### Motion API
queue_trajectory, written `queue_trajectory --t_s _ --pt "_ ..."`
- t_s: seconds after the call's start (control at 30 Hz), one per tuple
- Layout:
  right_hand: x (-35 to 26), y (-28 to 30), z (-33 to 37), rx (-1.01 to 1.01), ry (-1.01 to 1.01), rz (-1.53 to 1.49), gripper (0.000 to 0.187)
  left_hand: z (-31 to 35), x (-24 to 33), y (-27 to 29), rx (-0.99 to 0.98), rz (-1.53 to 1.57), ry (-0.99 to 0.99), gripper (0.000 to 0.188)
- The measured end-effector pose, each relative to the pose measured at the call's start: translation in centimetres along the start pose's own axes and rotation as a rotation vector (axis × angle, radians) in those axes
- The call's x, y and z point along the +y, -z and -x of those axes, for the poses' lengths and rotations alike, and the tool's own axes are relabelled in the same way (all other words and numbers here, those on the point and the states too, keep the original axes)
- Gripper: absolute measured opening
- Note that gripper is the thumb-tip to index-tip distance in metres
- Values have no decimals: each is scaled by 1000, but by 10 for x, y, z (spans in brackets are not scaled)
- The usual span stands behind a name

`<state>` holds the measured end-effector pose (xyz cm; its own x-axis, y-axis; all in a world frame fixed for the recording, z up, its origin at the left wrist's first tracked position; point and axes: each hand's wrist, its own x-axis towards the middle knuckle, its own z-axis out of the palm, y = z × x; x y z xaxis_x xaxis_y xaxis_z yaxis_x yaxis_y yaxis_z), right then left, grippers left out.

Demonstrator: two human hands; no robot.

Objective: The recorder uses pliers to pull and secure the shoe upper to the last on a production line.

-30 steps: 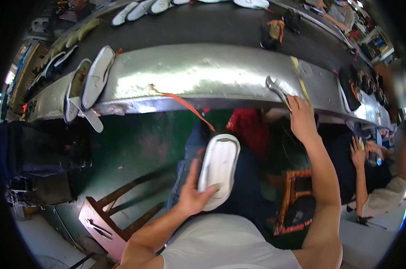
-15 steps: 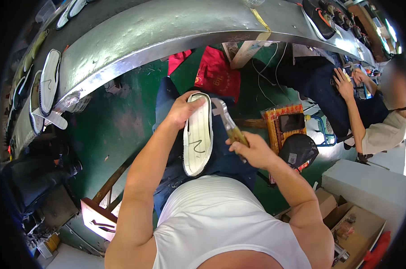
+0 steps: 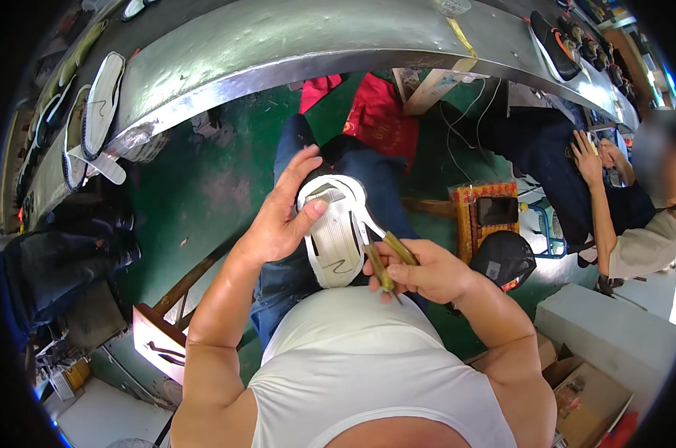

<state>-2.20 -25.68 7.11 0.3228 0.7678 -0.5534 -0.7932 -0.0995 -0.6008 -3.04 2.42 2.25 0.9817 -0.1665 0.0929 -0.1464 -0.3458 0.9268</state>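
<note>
A shoe (image 3: 336, 257) lies sole up over my lap, its pale ribbed sole marked with a dark squiggle. My left hand (image 3: 284, 216) holds it near the toe, thumb pressed on the sole and fingers along the outer side. My right hand (image 3: 427, 270) grips metal pincers with yellow-green handles (image 3: 382, 272), which stand apart. The pincers' head reaches the shoe's right side near the toe. A white band curves round the toe there; exactly what the jaws touch I cannot tell.
A metal-topped bench (image 3: 278, 45) curves across the far side, with more shoes (image 3: 103, 104) at left and dark shoes (image 3: 554, 45) at right. A co-worker (image 3: 614, 187) sits at right. Nearby are a phone (image 3: 497, 210) on an orange pack, a black cap (image 3: 502, 257), and a cardboard box (image 3: 595, 396).
The pincers have come down from beside the toe onto the shoe's right side, and their handles have spread. My left fingers have shifted along the toe. The view has swung slightly left.
</note>
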Motion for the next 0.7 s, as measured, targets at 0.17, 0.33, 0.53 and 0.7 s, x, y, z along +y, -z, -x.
queue_trajectory --t_s 0.17,0.33,0.53,0.7 --pt "1 21 -35 147 -27 557 28 5 -21 11 -27 156 89 50" --pt "54 39 -87 461 693 1069 26 4 -58 21 -80 539 179 49" --pt "23 -5 -47 446 308 1290 36 9 -49 12 -4 586 199 46" --pt "3 2 -37 371 183 1386 33 1 -51 -5 193 545 292 39"
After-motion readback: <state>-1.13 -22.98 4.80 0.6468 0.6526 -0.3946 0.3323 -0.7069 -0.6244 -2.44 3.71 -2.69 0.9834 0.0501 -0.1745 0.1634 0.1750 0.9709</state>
